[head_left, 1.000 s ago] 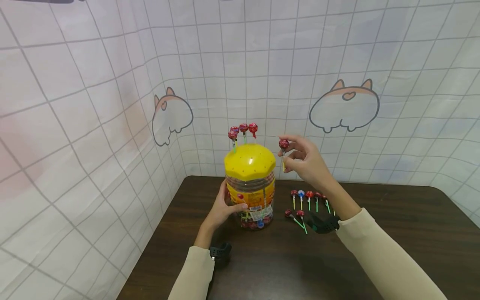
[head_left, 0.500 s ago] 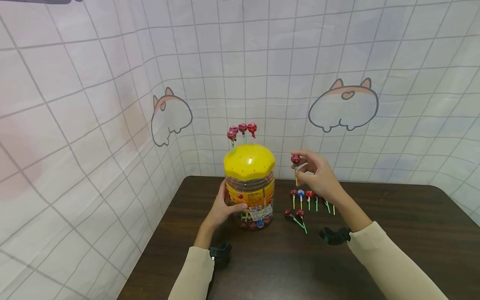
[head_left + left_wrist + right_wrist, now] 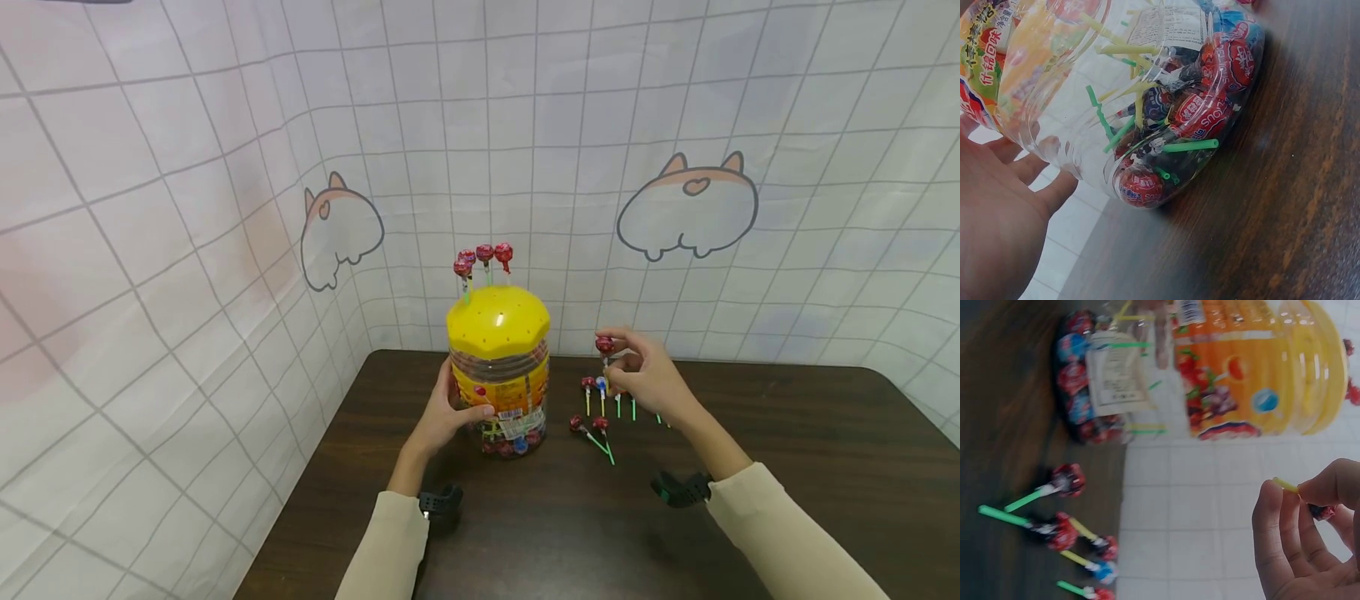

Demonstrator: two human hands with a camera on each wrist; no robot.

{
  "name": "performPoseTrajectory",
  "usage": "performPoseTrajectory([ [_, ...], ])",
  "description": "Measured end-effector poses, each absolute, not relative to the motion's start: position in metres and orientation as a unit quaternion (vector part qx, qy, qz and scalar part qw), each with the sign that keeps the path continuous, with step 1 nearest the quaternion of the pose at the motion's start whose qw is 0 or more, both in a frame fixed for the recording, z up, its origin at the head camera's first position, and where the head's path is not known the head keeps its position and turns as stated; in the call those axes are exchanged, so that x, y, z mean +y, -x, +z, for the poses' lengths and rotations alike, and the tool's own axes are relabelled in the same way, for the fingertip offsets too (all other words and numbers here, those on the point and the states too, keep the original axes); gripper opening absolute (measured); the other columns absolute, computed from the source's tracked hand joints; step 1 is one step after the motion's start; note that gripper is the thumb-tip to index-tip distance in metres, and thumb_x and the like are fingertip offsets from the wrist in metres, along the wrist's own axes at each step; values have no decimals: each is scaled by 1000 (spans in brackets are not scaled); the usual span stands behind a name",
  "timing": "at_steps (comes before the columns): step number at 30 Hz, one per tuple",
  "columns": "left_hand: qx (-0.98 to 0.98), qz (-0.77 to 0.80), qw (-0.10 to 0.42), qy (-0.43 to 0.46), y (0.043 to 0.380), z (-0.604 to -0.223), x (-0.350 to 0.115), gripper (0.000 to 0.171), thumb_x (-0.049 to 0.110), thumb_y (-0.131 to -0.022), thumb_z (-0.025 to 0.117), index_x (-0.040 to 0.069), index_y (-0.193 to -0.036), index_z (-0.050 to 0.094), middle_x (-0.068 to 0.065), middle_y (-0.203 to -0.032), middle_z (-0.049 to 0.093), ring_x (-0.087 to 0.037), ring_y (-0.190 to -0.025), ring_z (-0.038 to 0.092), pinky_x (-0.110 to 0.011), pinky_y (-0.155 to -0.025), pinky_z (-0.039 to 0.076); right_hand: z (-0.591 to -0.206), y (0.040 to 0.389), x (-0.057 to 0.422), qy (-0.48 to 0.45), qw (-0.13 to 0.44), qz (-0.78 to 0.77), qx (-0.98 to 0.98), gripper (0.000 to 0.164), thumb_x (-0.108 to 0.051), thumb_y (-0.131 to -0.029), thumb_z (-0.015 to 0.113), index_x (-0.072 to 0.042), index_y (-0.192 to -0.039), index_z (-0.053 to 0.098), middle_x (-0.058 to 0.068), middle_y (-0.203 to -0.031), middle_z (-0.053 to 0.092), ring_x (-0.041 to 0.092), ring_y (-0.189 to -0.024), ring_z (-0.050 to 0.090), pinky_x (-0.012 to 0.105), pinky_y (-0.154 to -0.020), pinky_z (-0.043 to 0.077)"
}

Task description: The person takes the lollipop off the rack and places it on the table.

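Note:
My left hand (image 3: pixel 442 421) grips the side of a clear plastic jar (image 3: pixel 491 390) with an orange label. Its yellow dome lid (image 3: pixel 498 321) is dotted with small holes, and several red-wrapped lollipops (image 3: pixel 503 257) stand upright at its back left. Inside the jar's bottom, wrapped lollipops (image 3: pixel 1141 186) lie jumbled. To the right of the jar, my right hand (image 3: pixel 648 383) pinches a dark red lollipop (image 3: pixel 604 344) by its yellow stick (image 3: pixel 1285 484), head up. That hand is above a row of lollipops on the table and hides some of their heads.
In the row, a blue-wrapped lollipop (image 3: pixel 601 384) lies beside a red one (image 3: pixel 587 383). Two more red lollipops, one at the front (image 3: pixel 600 424), lie nearer with green sticks touching or crossing. The dark wooden table (image 3: pixel 540 533) backs onto a white gridded cloth (image 3: pixel 577 167).
My right hand has come down and to the right with the lollipop, away from the lid toward the row. The left hand and jar have stayed put.

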State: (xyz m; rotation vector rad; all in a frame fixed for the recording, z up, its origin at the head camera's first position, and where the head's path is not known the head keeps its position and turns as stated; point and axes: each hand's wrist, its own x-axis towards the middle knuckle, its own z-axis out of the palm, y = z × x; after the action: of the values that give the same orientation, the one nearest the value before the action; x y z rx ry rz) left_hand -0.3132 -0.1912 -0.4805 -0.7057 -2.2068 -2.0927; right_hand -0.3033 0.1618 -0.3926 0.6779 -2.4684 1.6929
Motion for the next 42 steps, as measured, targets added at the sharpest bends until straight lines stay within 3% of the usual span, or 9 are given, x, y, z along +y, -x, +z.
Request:
performPoseTrajectory([
  [15, -703, -672, 9, 234, 313, -481, -191, 102, 22, -87, 83, 35, -161, 14, -4, -157, 40, -27, -142, 46, -57, -121, 36, -455, 301, 183, -151, -18, 534, -831, 57, 4, -93, 59, -6, -147, 46, 27, -123, 51, 20, -78, 64, 45, -71, 64],
  [29, -703, -673, 13, 230, 312, -479, -191, 101, 17, -88, 81, 32, -161, 14, -7, -157, 41, -28, -142, 45, -58, -121, 35, -488, 299, 190, -107, -61, 513, -850, 53, 3, -92, 64, -2, -142, 48, 27, -121, 48, 23, -74, 68, 37, -67, 63],
  [42, -708, -669, 10, 226, 313, -480, -191, 102, 24, -87, 83, 37, -161, 15, -1, -157, 40, -27, -143, 43, -58, -122, 32, -493, 296, 187, -111, -68, 493, -860, 48, 6, -91, 66, 0, -136, 50, 25, -117, 48, 23, -69, 67, 36, -65, 62],
])
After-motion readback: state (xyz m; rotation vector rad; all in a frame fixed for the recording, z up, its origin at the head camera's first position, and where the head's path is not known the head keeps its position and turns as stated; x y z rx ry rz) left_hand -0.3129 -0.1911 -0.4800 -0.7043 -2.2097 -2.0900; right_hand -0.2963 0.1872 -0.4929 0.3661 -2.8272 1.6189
